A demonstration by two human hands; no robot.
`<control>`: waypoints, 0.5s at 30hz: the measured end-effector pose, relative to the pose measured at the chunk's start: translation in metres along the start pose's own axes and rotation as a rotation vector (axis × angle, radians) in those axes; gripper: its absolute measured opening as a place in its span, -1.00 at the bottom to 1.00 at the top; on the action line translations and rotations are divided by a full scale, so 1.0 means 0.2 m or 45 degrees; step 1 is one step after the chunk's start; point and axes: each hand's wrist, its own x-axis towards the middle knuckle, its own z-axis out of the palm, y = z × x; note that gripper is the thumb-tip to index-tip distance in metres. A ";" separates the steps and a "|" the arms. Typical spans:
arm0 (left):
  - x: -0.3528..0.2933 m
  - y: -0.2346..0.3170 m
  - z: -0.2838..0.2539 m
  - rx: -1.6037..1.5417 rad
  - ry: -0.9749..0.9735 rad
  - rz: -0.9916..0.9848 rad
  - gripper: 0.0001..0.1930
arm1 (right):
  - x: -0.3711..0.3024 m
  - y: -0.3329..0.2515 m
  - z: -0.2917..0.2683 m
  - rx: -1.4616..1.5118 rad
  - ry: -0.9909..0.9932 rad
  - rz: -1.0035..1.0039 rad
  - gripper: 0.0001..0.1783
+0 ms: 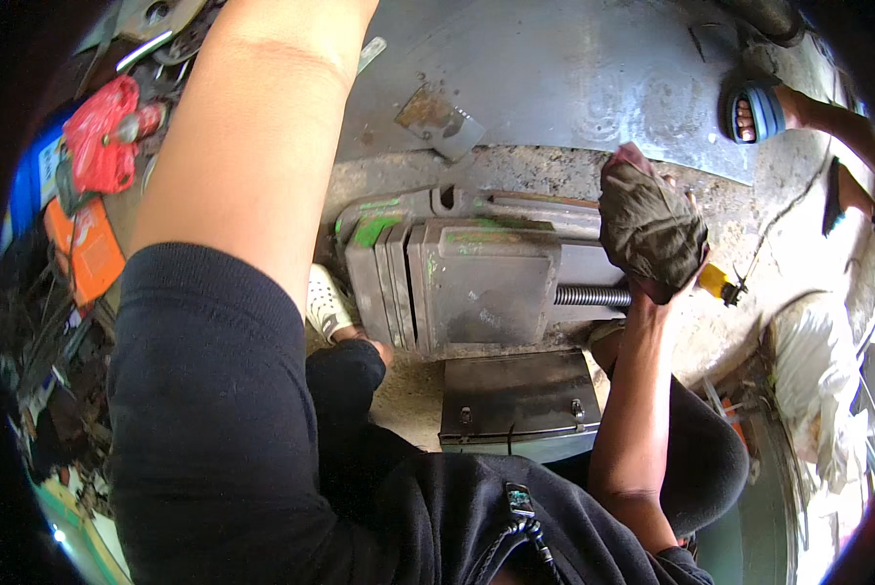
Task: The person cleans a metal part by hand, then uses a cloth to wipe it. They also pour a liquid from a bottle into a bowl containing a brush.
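My right hand (pixel 692 280) is closed around a crumpled dark brown rag (pixel 652 222), which covers most of the fingers. The bunched cloth is beside the far right end of a big grey machine vise (pixel 491 297). Patches of green paint mark the vise, and its threaded screw (pixel 591 295) shows just left of my right wrist. My left arm (pixel 247 146) reaches forward past the top edge of the picture, so that hand is out of sight.
Beyond the vise lies a large metal sheet (pixel 555 68) with a small rusty plate (pixel 437 119) on it. A dark metal box (pixel 516 390) stands between my legs. Clutter with a red plastic bag (pixel 101 136) fills the left. Another person's sandaled foot (pixel 757 112) is at the far right.
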 end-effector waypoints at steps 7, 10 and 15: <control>-0.59 -0.33 -0.72 0.045 0.060 0.672 -0.27 | -0.30 -0.24 0.42 0.611 -0.360 -0.077 -0.32; -1.18 -0.44 -1.23 -0.386 -0.212 0.846 -0.40 | -0.43 -0.28 0.56 -0.777 -0.355 -1.043 -0.11; -2.27 -0.50 -2.19 0.044 -0.454 0.524 -0.33 | -0.51 -0.09 0.67 -0.360 -0.144 -1.043 -0.43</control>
